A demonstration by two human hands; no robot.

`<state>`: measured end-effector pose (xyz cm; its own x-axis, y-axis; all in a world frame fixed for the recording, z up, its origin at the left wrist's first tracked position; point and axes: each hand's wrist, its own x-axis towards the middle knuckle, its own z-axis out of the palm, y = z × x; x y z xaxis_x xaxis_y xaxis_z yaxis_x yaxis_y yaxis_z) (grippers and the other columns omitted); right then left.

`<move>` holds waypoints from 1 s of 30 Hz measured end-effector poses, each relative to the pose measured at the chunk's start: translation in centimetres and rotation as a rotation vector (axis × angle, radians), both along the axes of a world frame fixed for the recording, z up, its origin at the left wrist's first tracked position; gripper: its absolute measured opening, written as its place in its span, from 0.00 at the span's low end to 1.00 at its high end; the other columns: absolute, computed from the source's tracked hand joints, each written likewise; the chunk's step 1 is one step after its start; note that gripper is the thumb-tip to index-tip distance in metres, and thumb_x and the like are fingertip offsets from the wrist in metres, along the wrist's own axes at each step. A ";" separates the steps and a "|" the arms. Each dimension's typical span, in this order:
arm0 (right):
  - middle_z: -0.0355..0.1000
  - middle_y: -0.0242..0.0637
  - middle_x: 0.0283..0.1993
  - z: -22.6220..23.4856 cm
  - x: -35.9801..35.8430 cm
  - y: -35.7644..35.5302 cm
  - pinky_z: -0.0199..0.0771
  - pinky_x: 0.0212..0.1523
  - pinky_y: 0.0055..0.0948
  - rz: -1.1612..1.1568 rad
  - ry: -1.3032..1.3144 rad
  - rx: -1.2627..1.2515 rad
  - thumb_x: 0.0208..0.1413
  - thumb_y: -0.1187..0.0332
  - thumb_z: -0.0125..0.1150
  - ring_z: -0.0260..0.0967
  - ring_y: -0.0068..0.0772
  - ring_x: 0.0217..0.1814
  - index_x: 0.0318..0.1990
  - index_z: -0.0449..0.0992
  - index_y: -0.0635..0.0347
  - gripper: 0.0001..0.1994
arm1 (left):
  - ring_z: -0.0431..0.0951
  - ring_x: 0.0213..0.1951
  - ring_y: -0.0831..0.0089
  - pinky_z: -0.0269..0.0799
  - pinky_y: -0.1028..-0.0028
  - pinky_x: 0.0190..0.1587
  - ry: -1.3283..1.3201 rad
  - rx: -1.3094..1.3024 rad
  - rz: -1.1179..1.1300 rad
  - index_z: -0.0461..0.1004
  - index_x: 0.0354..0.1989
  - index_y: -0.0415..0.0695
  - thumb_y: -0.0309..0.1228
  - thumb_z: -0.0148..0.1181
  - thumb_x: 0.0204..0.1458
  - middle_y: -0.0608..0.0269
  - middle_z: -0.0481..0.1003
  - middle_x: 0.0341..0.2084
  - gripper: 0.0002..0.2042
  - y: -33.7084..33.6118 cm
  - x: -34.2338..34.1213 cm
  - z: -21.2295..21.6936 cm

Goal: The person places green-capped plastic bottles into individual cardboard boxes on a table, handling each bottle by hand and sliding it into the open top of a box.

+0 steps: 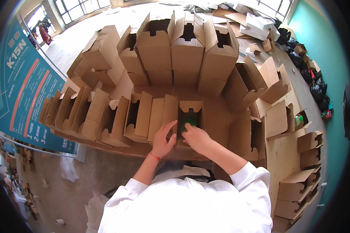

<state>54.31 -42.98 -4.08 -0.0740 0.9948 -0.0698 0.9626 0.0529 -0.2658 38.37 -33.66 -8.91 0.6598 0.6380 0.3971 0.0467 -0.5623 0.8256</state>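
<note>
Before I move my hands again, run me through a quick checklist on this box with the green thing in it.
1. Top flaps of the open carton are up: ok.
2. Green object sits inside the carton: ok, though how deep it sits cannot be told.
3. Right hand is at the carton's mouth, by the green object: ok; a firm grip cannot be told.
4. Left hand steadies the carton's left flap: ok.
5. Neighbouring empty cartons stand open beside it: ok.
</note>
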 end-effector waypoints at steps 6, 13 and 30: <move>0.72 0.50 0.44 -0.6 -1.3 1.1 0.80 0.40 0.39 -0.043 -0.077 -0.243 0.46 0.77 0.58 0.77 0.49 0.44 0.35 0.80 0.67 0.08 | 0.73 0.40 0.59 0.70 0.67 0.46 0.008 0.001 -0.007 0.68 0.58 0.47 0.27 0.55 0.49 0.53 0.73 0.41 0.24 0.0 -0.1 -0.3; 0.74 0.46 0.47 -3.2 -0.3 1.9 0.79 0.43 0.35 -0.185 -0.129 -0.354 0.48 0.74 0.59 0.75 0.44 0.48 0.39 0.80 0.62 0.10 | 0.75 0.45 0.56 0.71 0.66 0.48 0.040 0.015 -0.015 0.67 0.61 0.49 0.28 0.57 0.50 0.51 0.73 0.46 0.26 0.3 0.0 -0.1; 0.39 0.50 0.75 -4.6 -0.1 -4.2 0.48 0.70 0.48 -0.474 0.619 0.101 0.60 0.59 0.55 0.38 0.62 0.75 0.63 0.65 0.59 0.25 | 0.58 0.65 0.57 0.37 0.50 0.69 0.515 0.468 -0.027 0.74 0.55 0.51 0.52 0.65 0.43 0.52 0.63 0.61 0.30 -1.0 1.0 0.6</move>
<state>54.17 -47.21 -8.73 0.3642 0.9292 -0.0626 0.5666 -0.2744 -0.7770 39.38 -34.66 -8.35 0.8511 0.4566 0.2590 0.3483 -0.8603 0.3723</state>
